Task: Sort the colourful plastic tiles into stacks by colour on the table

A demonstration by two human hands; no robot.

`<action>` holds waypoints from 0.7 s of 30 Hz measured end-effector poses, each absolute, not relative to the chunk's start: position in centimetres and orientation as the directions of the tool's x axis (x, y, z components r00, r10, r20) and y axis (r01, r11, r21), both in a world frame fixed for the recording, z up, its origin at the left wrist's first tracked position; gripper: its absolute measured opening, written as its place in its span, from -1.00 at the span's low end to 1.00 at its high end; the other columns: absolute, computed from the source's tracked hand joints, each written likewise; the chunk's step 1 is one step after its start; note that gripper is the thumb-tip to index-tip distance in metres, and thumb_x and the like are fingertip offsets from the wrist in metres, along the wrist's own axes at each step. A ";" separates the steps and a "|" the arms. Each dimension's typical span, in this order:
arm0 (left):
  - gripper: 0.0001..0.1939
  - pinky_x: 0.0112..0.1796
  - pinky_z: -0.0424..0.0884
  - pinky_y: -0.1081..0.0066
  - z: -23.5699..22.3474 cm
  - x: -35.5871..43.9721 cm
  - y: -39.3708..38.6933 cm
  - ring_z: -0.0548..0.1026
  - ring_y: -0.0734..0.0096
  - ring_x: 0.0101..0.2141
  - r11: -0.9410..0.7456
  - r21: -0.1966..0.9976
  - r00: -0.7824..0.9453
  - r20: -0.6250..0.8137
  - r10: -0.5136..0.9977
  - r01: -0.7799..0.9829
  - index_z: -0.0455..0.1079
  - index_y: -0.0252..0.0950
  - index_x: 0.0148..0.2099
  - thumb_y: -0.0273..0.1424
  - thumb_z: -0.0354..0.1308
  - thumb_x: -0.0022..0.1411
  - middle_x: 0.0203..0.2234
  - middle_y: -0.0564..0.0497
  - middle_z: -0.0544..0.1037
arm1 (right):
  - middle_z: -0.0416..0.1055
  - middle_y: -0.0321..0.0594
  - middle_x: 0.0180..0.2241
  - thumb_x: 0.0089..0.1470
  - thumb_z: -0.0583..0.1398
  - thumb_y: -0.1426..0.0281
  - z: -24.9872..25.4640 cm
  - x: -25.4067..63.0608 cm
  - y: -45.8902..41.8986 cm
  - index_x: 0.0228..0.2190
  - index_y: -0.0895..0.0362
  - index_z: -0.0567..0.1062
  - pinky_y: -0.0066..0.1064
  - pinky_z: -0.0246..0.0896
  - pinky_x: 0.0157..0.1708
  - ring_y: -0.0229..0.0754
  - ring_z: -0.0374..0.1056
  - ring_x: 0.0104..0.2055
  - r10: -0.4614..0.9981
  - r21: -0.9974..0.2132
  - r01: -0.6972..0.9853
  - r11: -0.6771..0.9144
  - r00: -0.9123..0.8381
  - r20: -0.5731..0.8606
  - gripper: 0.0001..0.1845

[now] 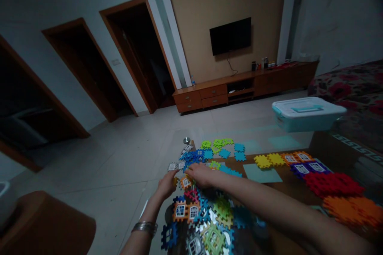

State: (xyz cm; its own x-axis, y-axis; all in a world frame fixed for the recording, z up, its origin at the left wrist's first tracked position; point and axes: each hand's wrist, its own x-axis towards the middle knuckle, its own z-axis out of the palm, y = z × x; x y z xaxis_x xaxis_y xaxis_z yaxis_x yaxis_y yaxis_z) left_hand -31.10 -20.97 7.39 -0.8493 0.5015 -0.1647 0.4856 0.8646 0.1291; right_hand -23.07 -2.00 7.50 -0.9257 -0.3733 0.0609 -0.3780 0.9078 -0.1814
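Note:
My left hand [167, 185], with silver bangles on the wrist, reaches to the left edge of the table. Its fingers are bent together beside yellow and orange interlocking plastic tiles; what they grip is hidden. My right hand [200, 174] is just right of it, its curled fingers pointing down into the pile, and their hold cannot be made out. White window tiles [176, 166] lie right at the fingertips of both hands. Beyond is a heap of blue tiles [193, 156]. Nearer me are an orange window tile [180, 210] and a light green tile [214, 238].
Sorted tiles lie on the glass table: lime green [220, 142], light blue [239, 152], yellow [269, 160], purple [309, 168], red [333, 184] and orange [353, 209]. A lidded teal box [308, 114] stands at the far right. A brown stool-like object [50, 223] is at lower left.

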 end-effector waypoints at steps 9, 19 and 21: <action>-0.44 0.06 0.30 0.33 6.7 -31.1 -22.8 0.36 0.26 0.11 0.778 0.075 -0.749 -0.227 0.622 0.624 0.36 -0.22 0.12 -0.66 -0.01 0.08 0.13 -0.10 0.41 | 0.54 0.14 -0.18 0.03 0.16 0.64 7.4 -24.2 -6.5 -0.23 0.27 0.54 -0.25 0.33 -0.12 0.05 0.44 -0.11 -0.215 -0.159 -0.216 0.963 -0.976 0.023 -0.75; -0.39 -0.10 0.35 0.37 7.8 -30.6 -24.9 0.53 0.19 -0.12 0.885 -0.111 -0.871 -0.269 0.411 0.452 0.31 -0.27 0.21 -0.56 0.08 0.06 -0.04 -0.19 0.43 | 0.48 -0.05 0.00 0.04 0.12 0.61 6.4 -9.1 7.6 -0.05 0.10 0.45 -0.25 0.26 0.01 -0.01 0.37 0.03 0.194 -0.524 0.050 0.850 -0.955 0.223 -0.57; -0.46 -0.12 0.36 0.37 8.0 -30.7 -24.9 0.53 0.22 -0.16 0.906 -0.083 -0.889 -0.247 0.386 0.416 0.35 -0.30 0.15 -0.53 0.06 0.09 -0.08 -0.18 0.44 | 0.49 -0.06 -0.04 -0.03 0.13 0.64 4.9 -5.1 11.3 -0.08 0.11 0.48 -0.22 0.25 0.02 -0.01 0.38 0.01 0.296 -0.539 0.169 0.825 -0.942 0.158 -0.54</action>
State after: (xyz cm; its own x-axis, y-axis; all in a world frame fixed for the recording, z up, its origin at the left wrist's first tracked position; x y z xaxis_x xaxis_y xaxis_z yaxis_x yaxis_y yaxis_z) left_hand -30.72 -24.88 8.04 -0.8888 0.3857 -0.2475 0.4160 0.9056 -0.0827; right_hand -5.05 11.26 4.95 -0.9422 0.2957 0.1577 0.1687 0.8251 -0.5392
